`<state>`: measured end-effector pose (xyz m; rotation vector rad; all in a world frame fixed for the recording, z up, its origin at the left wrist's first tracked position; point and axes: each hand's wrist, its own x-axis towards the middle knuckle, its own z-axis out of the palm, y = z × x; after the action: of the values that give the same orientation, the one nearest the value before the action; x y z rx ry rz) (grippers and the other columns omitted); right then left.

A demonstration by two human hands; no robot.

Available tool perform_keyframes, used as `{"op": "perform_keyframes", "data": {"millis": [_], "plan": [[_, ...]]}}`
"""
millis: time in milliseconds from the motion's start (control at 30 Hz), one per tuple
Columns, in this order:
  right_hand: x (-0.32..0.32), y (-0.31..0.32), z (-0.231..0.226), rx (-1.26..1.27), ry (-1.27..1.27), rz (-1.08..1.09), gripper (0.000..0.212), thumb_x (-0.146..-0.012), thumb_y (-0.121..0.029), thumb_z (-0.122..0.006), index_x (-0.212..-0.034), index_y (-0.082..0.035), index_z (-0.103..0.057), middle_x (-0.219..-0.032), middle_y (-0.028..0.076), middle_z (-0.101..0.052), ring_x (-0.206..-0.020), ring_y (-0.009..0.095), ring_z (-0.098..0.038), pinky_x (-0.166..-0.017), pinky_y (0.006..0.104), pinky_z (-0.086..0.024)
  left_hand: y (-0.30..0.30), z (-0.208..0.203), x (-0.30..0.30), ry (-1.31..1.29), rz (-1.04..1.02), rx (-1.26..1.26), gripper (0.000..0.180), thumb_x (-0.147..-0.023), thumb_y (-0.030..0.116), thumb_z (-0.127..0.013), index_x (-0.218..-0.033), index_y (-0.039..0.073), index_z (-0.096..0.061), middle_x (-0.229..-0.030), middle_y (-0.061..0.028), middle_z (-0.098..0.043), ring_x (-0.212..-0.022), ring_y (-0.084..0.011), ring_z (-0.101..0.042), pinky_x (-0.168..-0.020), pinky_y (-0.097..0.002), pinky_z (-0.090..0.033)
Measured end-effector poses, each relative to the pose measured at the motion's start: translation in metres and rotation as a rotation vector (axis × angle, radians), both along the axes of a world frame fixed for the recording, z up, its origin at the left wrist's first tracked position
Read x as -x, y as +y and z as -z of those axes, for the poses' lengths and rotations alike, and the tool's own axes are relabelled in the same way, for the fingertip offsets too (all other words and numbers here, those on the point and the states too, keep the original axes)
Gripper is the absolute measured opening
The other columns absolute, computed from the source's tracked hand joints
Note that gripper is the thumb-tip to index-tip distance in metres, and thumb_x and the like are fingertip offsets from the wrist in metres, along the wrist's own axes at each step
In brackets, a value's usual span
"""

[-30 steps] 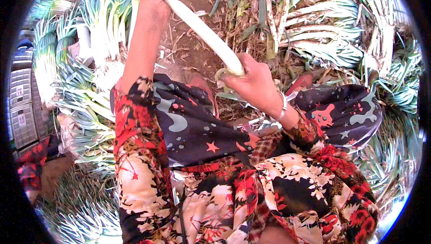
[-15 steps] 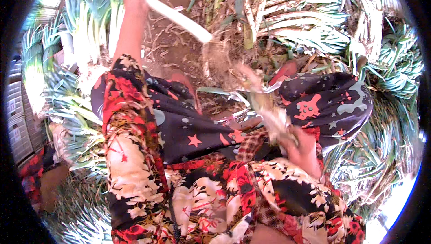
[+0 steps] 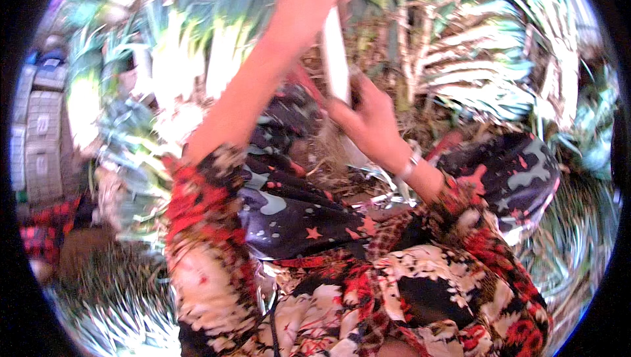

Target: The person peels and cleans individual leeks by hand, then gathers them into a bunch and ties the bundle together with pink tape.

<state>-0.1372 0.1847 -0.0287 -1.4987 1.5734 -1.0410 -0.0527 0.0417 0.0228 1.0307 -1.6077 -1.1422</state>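
A long green onion [image 3: 336, 58] with a bare white shank runs down from the top edge of the head view. My left hand [image 3: 307, 2] is closed around its upper part, the thumb sticking out to the right; the frame cuts off the onion above it. My right hand [image 3: 369, 117] pinches the shank's lower end between thumb and fingers, and that end is partly hidden by them. Below the right hand, a heap of stringy roots and peelings [image 3: 332, 160] lies between my knees. Motion blurs both hands somewhat.
Upright green onions [image 3: 227, 61] stand at the far left. A stacked bundle of onions [image 3: 483, 61] lies at the far right, with more leaves [image 3: 572, 238] beside my right knee. Grey crates [image 3: 45, 133] stand at the left edge, near a red-checked cloth [image 3: 46, 225].
My left hand has swung right with the onion, now nearly upright. My right hand has risen from my lap to the shank's lower end; the torn peelings it had are gone from it.
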Motion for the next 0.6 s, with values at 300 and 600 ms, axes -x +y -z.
{"op": "perform_keyframes", "data": {"millis": [300, 600], "plan": [[0.052, -0.027, 0.119, 0.224, 0.375, 0.03, 0.04, -0.071, -0.018, -0.062, -0.107, -0.005, -0.053, -0.097, 0.017, -0.056, -0.089, 0.034, -0.054, -0.076, 0.0404, -0.046, -0.19, 0.123, -0.231, -0.917, -0.447, 0.292, 0.05, -0.08, 0.039, -0.056, -0.101, -0.006, -0.054, -0.093, -0.0267, -0.057, -0.086, -0.0369, -0.057, -0.076, -0.04, -0.043], [0.152, -0.061, 0.207, -0.397, 0.855, 0.292, 0.048, -0.067, -0.023, -0.065, -0.105, 0.002, -0.049, -0.089, 0.02, -0.055, -0.074, 0.034, -0.057, -0.068, 0.0398, -0.049, -0.122, 0.344, -0.436, -1.38, -0.336, 0.027, 0.032, -0.076, 0.013, -0.055, -0.105, -0.001, -0.055, -0.085, -0.024, -0.06, -0.077, -0.0397, -0.057, -0.066, -0.0452, -0.045]]}}
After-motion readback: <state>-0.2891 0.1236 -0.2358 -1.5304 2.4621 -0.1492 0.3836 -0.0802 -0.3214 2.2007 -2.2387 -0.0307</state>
